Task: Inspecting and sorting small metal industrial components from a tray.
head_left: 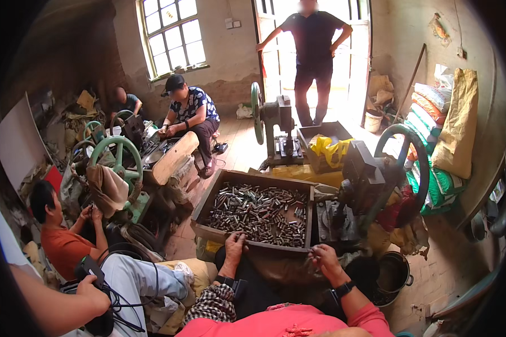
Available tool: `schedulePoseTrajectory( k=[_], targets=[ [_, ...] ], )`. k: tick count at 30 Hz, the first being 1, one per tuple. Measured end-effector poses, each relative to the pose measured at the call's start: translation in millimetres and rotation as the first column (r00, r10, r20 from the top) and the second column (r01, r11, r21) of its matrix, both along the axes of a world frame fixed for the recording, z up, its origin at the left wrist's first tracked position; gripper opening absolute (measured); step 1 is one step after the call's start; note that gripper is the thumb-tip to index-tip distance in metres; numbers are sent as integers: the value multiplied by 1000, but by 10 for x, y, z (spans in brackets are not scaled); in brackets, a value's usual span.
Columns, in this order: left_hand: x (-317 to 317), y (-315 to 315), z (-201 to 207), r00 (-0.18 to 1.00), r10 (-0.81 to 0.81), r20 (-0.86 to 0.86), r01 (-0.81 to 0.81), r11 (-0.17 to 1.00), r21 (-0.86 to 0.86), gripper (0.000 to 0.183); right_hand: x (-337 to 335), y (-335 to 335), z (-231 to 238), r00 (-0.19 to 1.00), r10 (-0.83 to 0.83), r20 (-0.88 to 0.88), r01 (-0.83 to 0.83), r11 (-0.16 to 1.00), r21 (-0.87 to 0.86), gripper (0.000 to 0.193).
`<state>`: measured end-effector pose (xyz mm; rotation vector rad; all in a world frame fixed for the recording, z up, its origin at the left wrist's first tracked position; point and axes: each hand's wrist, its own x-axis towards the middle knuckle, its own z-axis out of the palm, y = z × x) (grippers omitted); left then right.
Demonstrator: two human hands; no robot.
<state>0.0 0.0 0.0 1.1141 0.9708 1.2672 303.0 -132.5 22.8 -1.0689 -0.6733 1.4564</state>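
You can't be told which metal pieces (258,213) in your tray (275,247) are done, or whether your curled left hand (235,247) or right hand (325,260) holds any.

A shallow wooden tray (278,249) with raised sides carries a loose heap of small metal cylinders (253,208), silvery and brownish, lying at all angles. They spread from its left side to the near right corner; brown bottom shows toward the right side.
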Motion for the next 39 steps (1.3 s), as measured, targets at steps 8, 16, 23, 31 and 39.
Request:
schedulePoseTrajectory(
  k=[8,16,23,31,39],
  targets=[
    [-197,153,74,880,-68,469,165,972,-168,9,-511,698,89,996,-32,81,35,999,-32,15],
    [-233,184,203,847,-28,530,208,937,-282,14,-635,617,285,992,12,124,-15,1000,23,13],
    [-161,197,104,913,-40,405,136,968,-210,19,-446,908,157,951,-171,259,153,984,87,12],
    [-169,218,123,880,-98,466,217,954,-208,20,-569,1536,-161,923,-163,348,159,986,40,15],
    [-148,274,116,899,-88,429,189,962,-198,22,-549,2086,-262,660,40,750,32,996,-81,20]
  ],
)
